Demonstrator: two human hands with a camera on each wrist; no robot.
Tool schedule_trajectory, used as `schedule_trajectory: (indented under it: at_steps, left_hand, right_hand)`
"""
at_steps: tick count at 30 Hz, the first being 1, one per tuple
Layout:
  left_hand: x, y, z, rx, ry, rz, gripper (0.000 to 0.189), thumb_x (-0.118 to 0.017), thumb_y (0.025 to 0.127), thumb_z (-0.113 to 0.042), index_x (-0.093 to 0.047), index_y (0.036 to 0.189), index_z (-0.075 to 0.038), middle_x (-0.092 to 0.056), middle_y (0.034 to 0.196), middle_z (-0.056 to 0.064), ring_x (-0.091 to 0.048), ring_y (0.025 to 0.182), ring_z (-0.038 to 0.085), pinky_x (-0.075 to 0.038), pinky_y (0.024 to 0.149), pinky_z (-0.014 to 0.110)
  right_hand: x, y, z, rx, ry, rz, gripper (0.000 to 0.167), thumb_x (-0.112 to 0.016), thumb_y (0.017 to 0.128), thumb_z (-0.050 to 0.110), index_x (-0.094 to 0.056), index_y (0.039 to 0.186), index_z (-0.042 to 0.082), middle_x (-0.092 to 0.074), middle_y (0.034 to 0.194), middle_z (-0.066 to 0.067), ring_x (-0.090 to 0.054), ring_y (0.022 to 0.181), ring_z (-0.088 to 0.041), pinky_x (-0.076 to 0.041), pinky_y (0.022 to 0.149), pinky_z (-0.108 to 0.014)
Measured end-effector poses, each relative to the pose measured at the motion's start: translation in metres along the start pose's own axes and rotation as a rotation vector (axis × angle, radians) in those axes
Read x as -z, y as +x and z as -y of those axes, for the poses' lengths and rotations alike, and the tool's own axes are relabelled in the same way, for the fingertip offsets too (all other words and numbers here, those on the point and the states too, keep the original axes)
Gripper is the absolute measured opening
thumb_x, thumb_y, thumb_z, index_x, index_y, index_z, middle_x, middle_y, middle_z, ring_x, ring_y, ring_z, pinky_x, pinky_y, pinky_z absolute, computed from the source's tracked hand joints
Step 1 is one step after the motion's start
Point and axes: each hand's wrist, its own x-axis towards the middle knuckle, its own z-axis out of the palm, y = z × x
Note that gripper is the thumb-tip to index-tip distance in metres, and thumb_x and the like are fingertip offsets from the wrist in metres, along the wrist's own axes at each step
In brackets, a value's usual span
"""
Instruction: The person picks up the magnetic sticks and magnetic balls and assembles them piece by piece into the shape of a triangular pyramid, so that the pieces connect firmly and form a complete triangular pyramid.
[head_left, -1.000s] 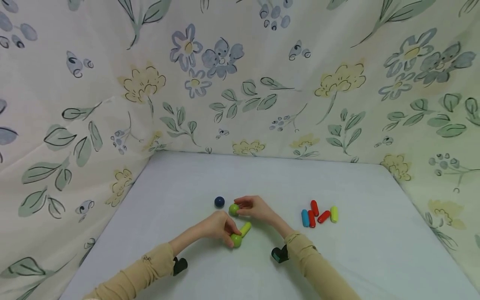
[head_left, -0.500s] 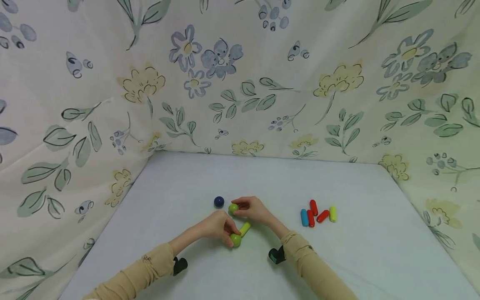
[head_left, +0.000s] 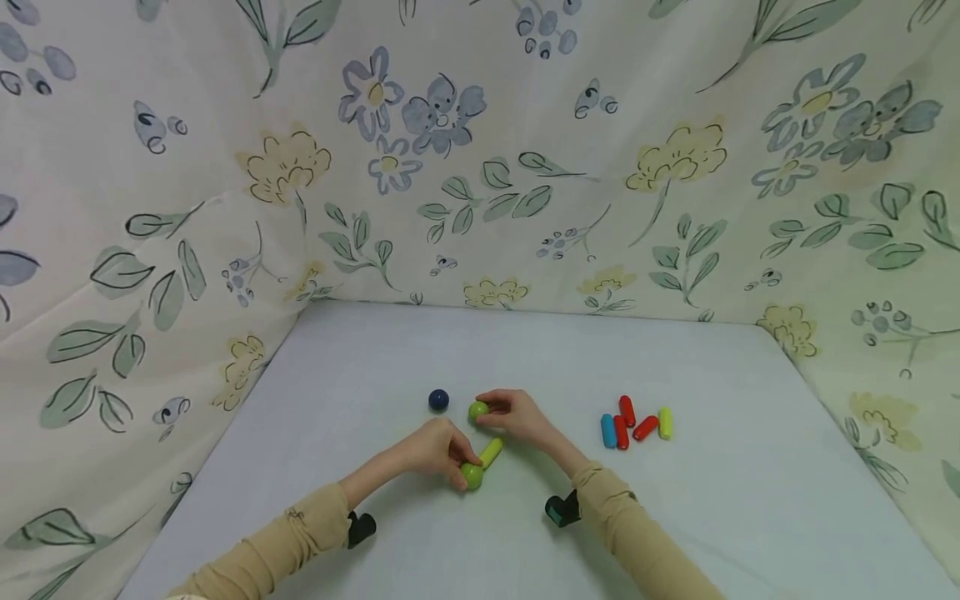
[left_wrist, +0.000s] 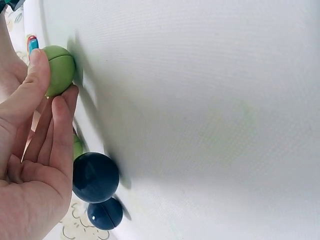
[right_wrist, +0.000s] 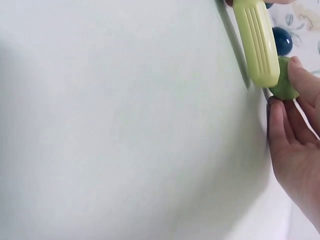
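Observation:
In the head view my left hand [head_left: 438,450] pinches a green ball [head_left: 471,476] between thumb and fingers, on the table. The ball sits at the near end of a yellow-green grooved rod [head_left: 491,452], which lies slanted. Farther back, my right hand [head_left: 517,415] holds a second green ball [head_left: 477,411] by thumb and fingertips, just beyond the rod's far end. A dark blue ball [head_left: 438,400] lies to its left. The left wrist view shows a larger dark blue ball [left_wrist: 96,177] beside a smaller one [left_wrist: 105,213]; the left hand hides one from the head view.
On the right of the white table [head_left: 750,500] lie a blue rod [head_left: 608,431], several red rods [head_left: 646,428] and another yellow-green rod [head_left: 665,423]. Floral cloth [head_left: 480,208] hangs behind the table and along its sides. Each wrist wears a dark camera [head_left: 362,529].
My right hand has shifted slightly right with its green ball, widening the gap to the dark blue ball. The left hand, its ball and the rod keep their places.

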Motion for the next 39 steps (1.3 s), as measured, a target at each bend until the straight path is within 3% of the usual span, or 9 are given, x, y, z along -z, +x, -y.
schedule_trajectory:
  at_steps: [8, 19, 30, 39]
  left_hand:
    - [-0.002, -0.001, -0.001, 0.058, -0.029, -0.006, 0.029, -0.086, 0.064, -0.006, -0.076, 0.091, -0.007, -0.075, 0.084, 0.005, -0.063, 0.070, 0.001, -0.052, 0.063, 0.014]
    - [-0.004, 0.007, -0.003, -0.001, 0.009, 0.008, 0.029, -0.086, 0.064, -0.008, -0.076, 0.091, -0.006, -0.075, 0.084, 0.003, -0.060, 0.069, -0.002, -0.051, 0.063, 0.013]
    - [-0.009, 0.017, -0.010, 0.037, 0.045, 0.005, 0.029, -0.086, 0.066, -0.010, -0.076, 0.093, -0.011, -0.074, 0.086, 0.000, -0.058, 0.072, 0.004, -0.048, 0.063, 0.015]
    - [-0.013, 0.025, -0.014, 0.019, 0.051, -0.008, 0.028, -0.085, 0.066, -0.010, -0.076, 0.093, -0.011, -0.074, 0.086, 0.000, -0.057, 0.071, 0.003, -0.048, 0.063, 0.014]
  right_hand:
    - [0.021, -0.011, -0.013, -0.104, 0.036, -0.046, 0.037, -0.072, 0.084, 0.020, -0.065, 0.119, 0.007, -0.068, 0.114, -0.010, -0.063, 0.100, -0.018, -0.053, 0.087, -0.031]
    - [0.049, -0.032, -0.027, -0.153, 0.053, -0.026, 0.042, -0.069, 0.087, 0.025, -0.060, 0.125, 0.009, -0.063, 0.122, -0.011, -0.060, 0.106, -0.020, -0.052, 0.092, -0.032]
    - [0.066, -0.051, -0.030, -0.242, 0.049, -0.056, 0.043, -0.071, 0.085, 0.030, -0.062, 0.122, 0.011, -0.065, 0.116, -0.008, -0.059, 0.098, -0.015, -0.051, 0.081, -0.022]
    - [0.071, -0.060, -0.032, -0.212, 0.057, -0.033, 0.042, -0.070, 0.086, 0.026, -0.061, 0.123, 0.006, -0.065, 0.118, -0.013, -0.059, 0.099, -0.017, -0.052, 0.085, -0.027]
